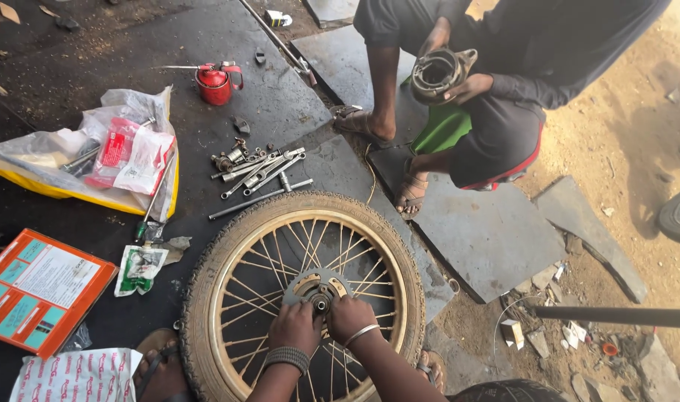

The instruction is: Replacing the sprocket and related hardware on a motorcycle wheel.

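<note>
A spoked motorcycle wheel (206,290) with a worn tyre lies flat on the dark ground in front of me. Both my hands rest on its metal hub (318,286) at the centre. My left hand (294,326), with a dark beaded band on the wrist, presses on the hub's near left side. My right hand (349,316), with a silver bangle, grips the hub's near right side. What my fingers hold under them is hidden.
Several spanners and sockets (258,170) lie beyond the wheel, near a red oil can (216,82). A plastic bag with packets (102,152) and an orange box (35,290) sit left. A crouching person (489,89) opposite holds a round metal drum part (437,74).
</note>
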